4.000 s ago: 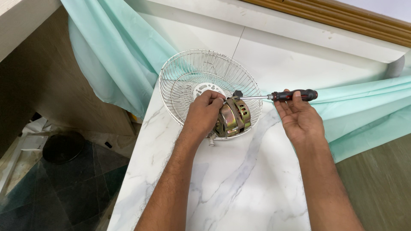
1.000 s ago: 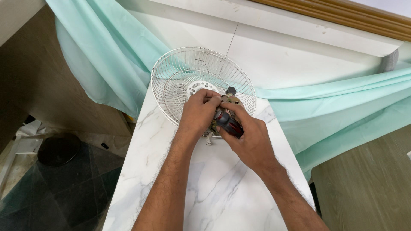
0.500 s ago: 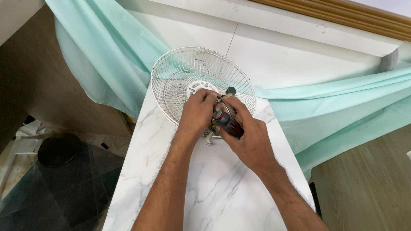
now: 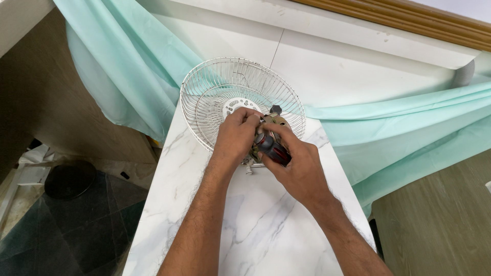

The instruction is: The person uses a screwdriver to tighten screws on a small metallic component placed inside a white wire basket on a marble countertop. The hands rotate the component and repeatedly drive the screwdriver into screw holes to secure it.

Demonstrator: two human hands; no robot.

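Your right hand [image 4: 299, 168] grips the screwdriver [image 4: 272, 149]; left hand [image 4: 236, 134] pinches the motor [image 4: 273, 122]. Wire guard [image 4: 225, 87] looks light, bendy, so hold the motor.

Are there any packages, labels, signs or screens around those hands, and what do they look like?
None in view: no package, label, sign or screen can be made out.
What is there: a white wire fan guard on the white marble table.
The left hand steadies the fan motor.
The right hand grips a red and black screwdriver.
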